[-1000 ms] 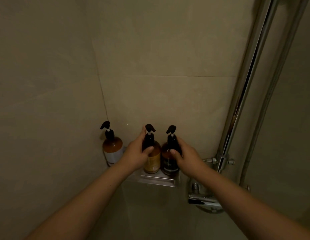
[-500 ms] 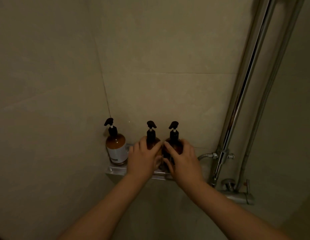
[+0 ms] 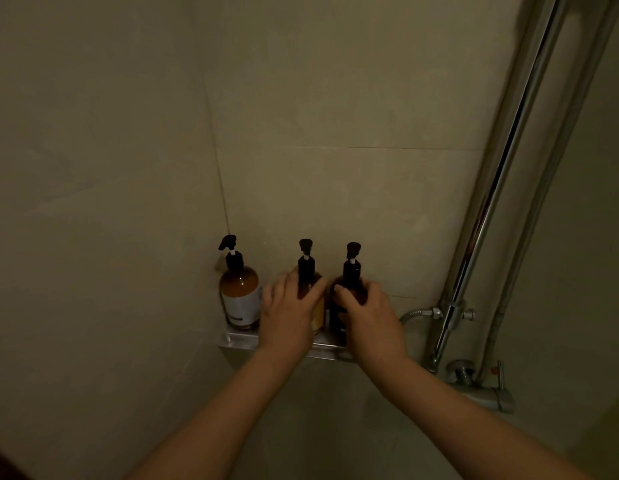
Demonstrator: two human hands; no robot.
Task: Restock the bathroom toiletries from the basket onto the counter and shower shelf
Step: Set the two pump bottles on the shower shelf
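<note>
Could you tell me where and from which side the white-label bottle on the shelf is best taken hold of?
Grip the white-label bottle around its round body, at the label, coming from the front. It stands upright in the wall corner on the shelf, so back and left are blocked, and the left hand crowds its right. The thin pump neck looks a poorer hold.

We see three amber pump bottles upright in a row on the metal shower shelf (image 3: 238, 341), all with black pumps. The white-labelled bottle (image 3: 240, 296) stands at nine o'clock of the row, apart from the others. The yellow-labelled bottle (image 3: 313, 292) stands in the middle, and the dark bottle (image 3: 351, 282) just beside it at three o'clock.
</note>
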